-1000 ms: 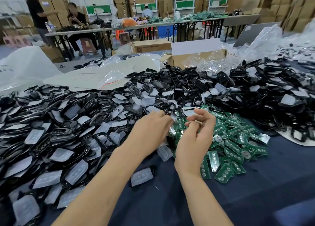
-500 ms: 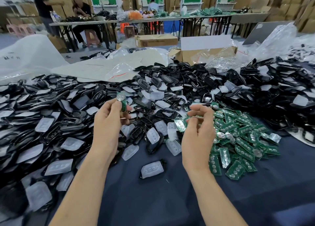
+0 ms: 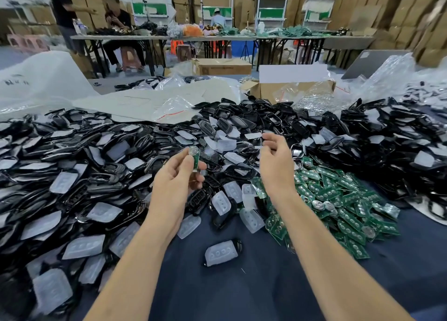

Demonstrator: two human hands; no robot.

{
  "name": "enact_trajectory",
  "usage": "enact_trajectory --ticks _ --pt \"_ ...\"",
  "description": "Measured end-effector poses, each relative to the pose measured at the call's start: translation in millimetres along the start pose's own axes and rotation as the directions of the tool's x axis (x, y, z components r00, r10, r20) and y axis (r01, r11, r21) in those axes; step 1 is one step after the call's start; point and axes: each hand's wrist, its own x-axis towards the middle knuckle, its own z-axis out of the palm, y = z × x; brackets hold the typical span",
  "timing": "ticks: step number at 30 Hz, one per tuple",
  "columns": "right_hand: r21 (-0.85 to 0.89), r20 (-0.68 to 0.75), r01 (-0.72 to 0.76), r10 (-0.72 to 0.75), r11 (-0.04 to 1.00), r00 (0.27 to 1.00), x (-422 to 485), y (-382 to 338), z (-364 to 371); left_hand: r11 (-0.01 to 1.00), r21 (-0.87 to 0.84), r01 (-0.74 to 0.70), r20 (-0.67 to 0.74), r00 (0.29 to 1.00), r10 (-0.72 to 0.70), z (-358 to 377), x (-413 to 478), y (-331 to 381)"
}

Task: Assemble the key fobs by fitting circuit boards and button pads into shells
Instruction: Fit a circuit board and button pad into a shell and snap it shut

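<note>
The circuit board [image 3: 195, 158] stood upright above the shell pile [image 3: 242, 122] near the tabletop's [image 3: 242, 296] middle, clamped in the left grip [image 3: 176, 178], probably lifted clear for fitting. The right grip [image 3: 275, 161] hovered, fingers curled, over button pads [image 3: 227, 144]; whether it held anything, I could not tell.

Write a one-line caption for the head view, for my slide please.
Left hand holds a green circuit board while the right hand hovers over piled black shells and button pads.
</note>
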Motion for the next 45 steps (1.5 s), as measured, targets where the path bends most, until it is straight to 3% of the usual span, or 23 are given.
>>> enact_trajectory --ticks 4,9,13,19,25,29,36,41,45 --pt "-0.245 0.068 0.019 -0.002 0.969 0.998 53 0 12 1.000 -0.014 0.001 0.049 0.999 0.000 4 4 -4" --pt "-0.566 0.262 0.174 -0.025 0.806 0.965 94 5 35 0.994 -0.108 0.034 0.031 0.999 -0.031 11 19 -9" --pt "-0.633 0.347 0.265 -0.039 0.727 0.937 114 1 70 0.988 -0.138 0.070 0.031 0.997 -0.066 6 24 -15" --pt "-0.745 0.358 0.335 -0.078 0.577 0.930 148 -6 112 0.985 -0.143 0.096 0.049 0.995 -0.089 5 26 -19" --pt "-0.716 0.462 0.340 0.050 0.609 0.885 183 0 122 0.980 -0.166 0.113 0.037 0.993 -0.109 4 29 -21" --pt "-0.646 0.459 0.342 -0.011 0.682 0.888 184 6 120 0.977 -0.178 0.118 0.039 0.993 -0.113 4 29 -20" --pt "-0.549 0.498 0.302 0.014 0.779 0.867 180 12 82 0.975 -0.183 0.129 0.039 0.992 -0.124 4 30 -21" --pt "-0.591 0.517 0.343 0.015 0.730 0.856 177 9 83 0.976 -0.171 0.134 0.034 0.991 -0.130 3 29 -22" --pt "-0.667 0.539 0.440 -0.019 0.601 0.842 169 2 94 0.978 -0.161 0.131 0.038 0.991 -0.127 4 29 -19"
